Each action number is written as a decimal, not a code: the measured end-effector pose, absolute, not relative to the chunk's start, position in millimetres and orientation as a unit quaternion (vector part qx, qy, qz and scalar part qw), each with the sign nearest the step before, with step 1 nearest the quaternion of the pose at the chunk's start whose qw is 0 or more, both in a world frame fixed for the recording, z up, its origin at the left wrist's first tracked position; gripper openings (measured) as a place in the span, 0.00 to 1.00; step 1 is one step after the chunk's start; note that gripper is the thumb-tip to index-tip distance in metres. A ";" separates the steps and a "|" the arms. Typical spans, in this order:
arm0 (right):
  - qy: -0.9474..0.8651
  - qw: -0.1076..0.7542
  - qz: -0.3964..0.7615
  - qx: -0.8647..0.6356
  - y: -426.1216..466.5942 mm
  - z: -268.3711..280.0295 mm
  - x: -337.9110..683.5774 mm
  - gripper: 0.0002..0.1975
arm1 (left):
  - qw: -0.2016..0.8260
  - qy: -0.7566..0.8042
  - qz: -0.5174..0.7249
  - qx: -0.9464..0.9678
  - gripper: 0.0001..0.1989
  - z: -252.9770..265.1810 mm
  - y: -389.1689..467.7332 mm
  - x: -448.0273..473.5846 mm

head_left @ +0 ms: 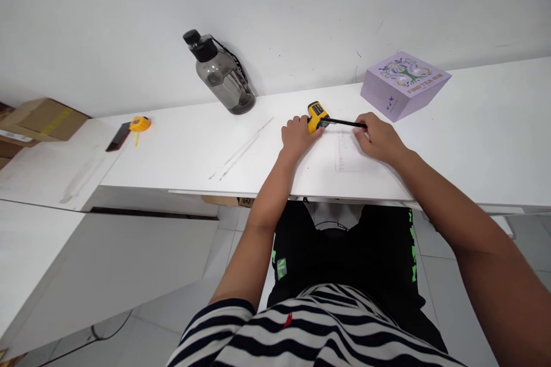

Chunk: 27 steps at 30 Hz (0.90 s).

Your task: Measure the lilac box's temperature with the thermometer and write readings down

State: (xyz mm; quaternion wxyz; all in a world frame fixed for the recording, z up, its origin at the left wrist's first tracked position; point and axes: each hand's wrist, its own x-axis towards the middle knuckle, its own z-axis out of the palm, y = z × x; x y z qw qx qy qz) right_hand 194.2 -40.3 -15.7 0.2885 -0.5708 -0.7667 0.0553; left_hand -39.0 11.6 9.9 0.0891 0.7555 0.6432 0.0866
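My left hand (298, 133) is closed around a yellow and black handheld device (317, 114), resting on the white table with a dark label or screen on its upper end. In my right hand (381, 136) is a slim black rod (344, 122), pinched by its right end. The rod lies almost level, and its left end meets the device beside my left thumb. Its exact kind cannot be made out. Just below the rod, a sheet of paper (350, 155) with faint handwriting lies flat between my hands.
A grey water bottle (226, 80) stands at the back, left of my hands. Behind my right hand is a purple tea box (404, 83). Further left lie a yellow tape measure (140, 124) and a dark flat object (117, 136), near cardboard boxes (45, 117). The table's front edge (241, 191) runs before me.
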 end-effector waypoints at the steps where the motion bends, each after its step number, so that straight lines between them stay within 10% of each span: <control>1: -0.755 0.311 0.060 -0.574 -42.4 -15.5 193.1 0.16 | 0.088 0.645 0.088 0.754 0.27 9.4 11.9 -39.0; 8: -0.777 0.405 0.023 -0.481 -50.4 -17.8 178.8 0.22 | 0.082 0.645 0.091 0.755 0.26 6.3 12.7 -39.6; 13: -0.729 0.479 0.200 -0.445 -51.2 -21.3 176.0 0.30 | 0.086 0.645 0.090 0.754 0.26 7.1 12.5 -39.0; 27: -0.664 0.366 0.292 -0.583 -51.3 -14.8 167.0 0.20 | 0.084 0.646 0.084 0.754 0.27 9.9 11.0 -38.4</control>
